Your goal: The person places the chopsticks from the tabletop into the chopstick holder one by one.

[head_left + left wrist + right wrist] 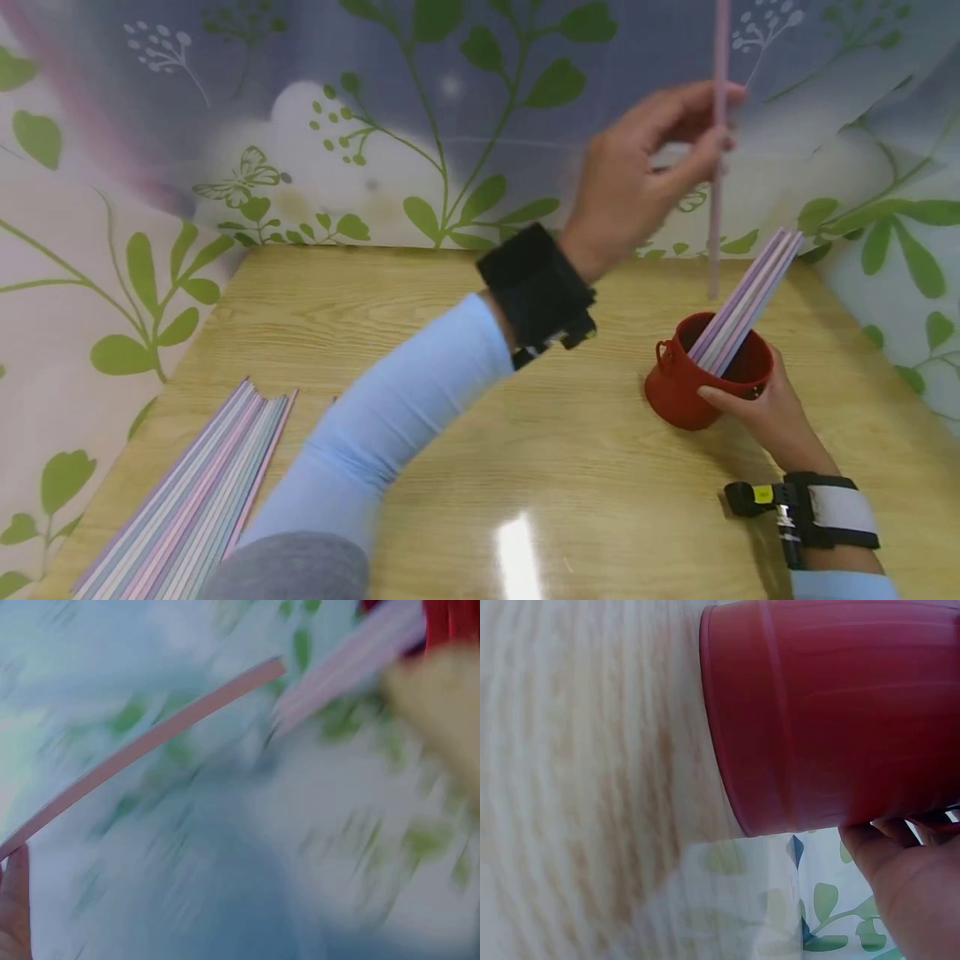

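Observation:
My left hand (pixel 637 171) is raised over the back of the table and pinches a long thin pink stick (pixel 717 192) between thumb and fingers. The stick hangs nearly upright, its lower end a little above and behind the rim of a red bucket (pixel 678 398). Several pastel sticks (pixel 742 308) lean to the right inside the bucket. My right hand (pixel 783 417) grips the bucket's right side, thumb on the near wall and the other fingers hidden behind. Up close, the left wrist view shows the pink stick (pixel 150 746); the right wrist view shows the bucket's wall (pixel 832 712).
A bundle of pastel sticks (pixel 187 500) lies at the table's left front, partly covered by the left sleeve (pixel 390 417). The wooden table (pixel 585 450) ends at the back against a leaf-patterned curtain (pixel 480 108), with similar patterned sheets at both sides.

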The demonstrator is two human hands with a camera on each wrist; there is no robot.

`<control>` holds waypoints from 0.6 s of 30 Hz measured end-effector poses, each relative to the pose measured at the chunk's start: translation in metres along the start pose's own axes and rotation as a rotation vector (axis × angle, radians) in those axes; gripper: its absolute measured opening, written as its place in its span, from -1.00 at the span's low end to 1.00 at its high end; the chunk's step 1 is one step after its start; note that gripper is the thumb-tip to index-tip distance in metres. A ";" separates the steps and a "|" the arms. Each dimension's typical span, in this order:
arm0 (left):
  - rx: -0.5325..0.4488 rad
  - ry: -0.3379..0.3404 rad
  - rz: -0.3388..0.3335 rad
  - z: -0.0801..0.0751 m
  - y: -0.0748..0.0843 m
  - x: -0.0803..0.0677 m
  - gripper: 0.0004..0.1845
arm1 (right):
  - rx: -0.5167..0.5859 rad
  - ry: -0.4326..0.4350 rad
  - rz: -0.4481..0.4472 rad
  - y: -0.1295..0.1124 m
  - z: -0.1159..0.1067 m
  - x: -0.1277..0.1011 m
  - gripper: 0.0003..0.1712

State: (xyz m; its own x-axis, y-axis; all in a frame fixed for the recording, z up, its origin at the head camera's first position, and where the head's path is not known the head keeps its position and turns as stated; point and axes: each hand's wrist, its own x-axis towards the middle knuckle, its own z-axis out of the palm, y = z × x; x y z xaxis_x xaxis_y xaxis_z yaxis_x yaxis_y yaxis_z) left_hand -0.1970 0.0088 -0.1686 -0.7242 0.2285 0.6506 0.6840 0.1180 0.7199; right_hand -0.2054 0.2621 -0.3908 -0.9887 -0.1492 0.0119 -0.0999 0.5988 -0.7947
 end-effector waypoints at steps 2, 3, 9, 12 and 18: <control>0.134 -0.068 0.049 0.030 -0.022 -0.003 -0.68 | 0.021 -0.010 -0.009 -0.002 0.002 0.001 -0.07; 0.205 -0.100 0.052 0.044 -0.034 -0.007 -0.68 | 0.023 -0.016 -0.012 -0.002 0.004 0.001 -0.07; 0.371 -0.227 0.002 0.087 -0.092 -0.033 -0.70 | 0.054 -0.038 -0.046 0.003 0.013 0.001 -0.07; 0.428 -0.276 -0.066 0.094 -0.107 -0.042 -0.73 | 0.036 -0.030 -0.062 0.002 0.012 0.001 -0.06; 0.601 -0.386 -0.243 0.085 -0.118 -0.048 -0.67 | 0.007 -0.019 -0.025 -0.003 0.006 0.000 -0.07</control>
State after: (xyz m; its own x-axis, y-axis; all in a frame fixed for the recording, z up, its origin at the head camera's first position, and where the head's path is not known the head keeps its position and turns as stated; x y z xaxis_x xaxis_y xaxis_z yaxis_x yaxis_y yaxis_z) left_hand -0.2352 0.0662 -0.3052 -0.8543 0.4379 0.2799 0.5190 0.6898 0.5048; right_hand -0.2041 0.2553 -0.3921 -0.9837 -0.1785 0.0204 -0.1234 0.5890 -0.7987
